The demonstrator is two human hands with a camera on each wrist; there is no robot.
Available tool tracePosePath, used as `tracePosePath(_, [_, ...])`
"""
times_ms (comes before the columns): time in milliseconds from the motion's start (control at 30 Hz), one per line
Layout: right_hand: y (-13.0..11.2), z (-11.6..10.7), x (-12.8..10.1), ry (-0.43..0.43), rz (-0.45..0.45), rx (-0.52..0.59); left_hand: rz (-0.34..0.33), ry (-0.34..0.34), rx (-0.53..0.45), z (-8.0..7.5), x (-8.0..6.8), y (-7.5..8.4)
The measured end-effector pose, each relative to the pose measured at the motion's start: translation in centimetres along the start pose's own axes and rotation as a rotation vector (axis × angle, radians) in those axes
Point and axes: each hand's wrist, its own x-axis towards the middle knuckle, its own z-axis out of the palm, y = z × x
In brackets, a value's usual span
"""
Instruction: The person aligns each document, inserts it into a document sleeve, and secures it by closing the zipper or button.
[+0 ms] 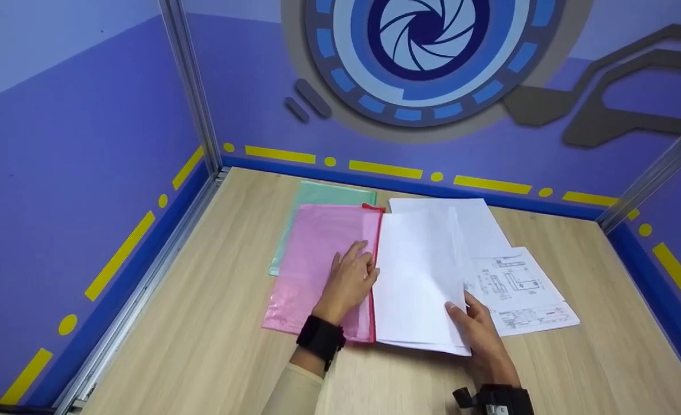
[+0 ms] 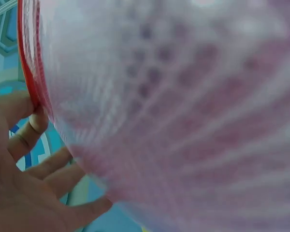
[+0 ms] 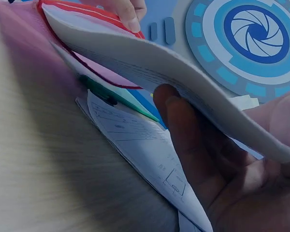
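A pink mesh zip pouch (image 1: 311, 259) (image 2: 183, 111) lies on the wooden table (image 1: 213, 346), partly over a green pouch (image 1: 326, 195). My left hand (image 1: 352, 271) (image 2: 31, 121) pinches the pouch's red zipper edge (image 2: 26, 63) and lifts it; its fingers (image 3: 128, 12) show above that edge in the right wrist view. My right hand (image 1: 473, 323) (image 3: 193, 145) grips a stack of white paper (image 1: 418, 271) (image 3: 154, 60) by its near right corner, thumb on top and fingers underneath. The stack's left edge is at the pouch's opened mouth.
Printed drawing sheets (image 1: 519, 288) (image 3: 135, 137) and more white paper (image 1: 473, 222) lie to the right, under and behind the stack. Purple walls with metal corner posts (image 1: 193, 98) close the table on the left, back and right.
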Motion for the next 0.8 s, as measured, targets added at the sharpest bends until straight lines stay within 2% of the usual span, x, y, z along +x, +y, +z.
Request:
tracePosePath(167, [0.0,-0.2,0.0,0.018,0.009,-0.009,0.019,-0.028,0.0,0.2,-0.1,0.3])
tracePosePath(300, [0.1,0.3,0.0,0.003,0.01,0.009,0.032,0.009,0.023,0.4,-0.1,0.4])
tracePosePath(433, [0.4,1.0,-0.1,-0.017,0.011,0.071,0.027,0.065,0.051,0.6,-0.1,0.3])
tracePosePath(600, [0.5,2.0,-0.1,-0.049,0.013,0.17,0.025,0.057,0.038,0.9,0.0,0.5])
tracePosePath(800, [0.5,2.2,-0.1,-0.061,0.011,0.183,0.003,0.058,0.036,1.0,-0.1,0.8])
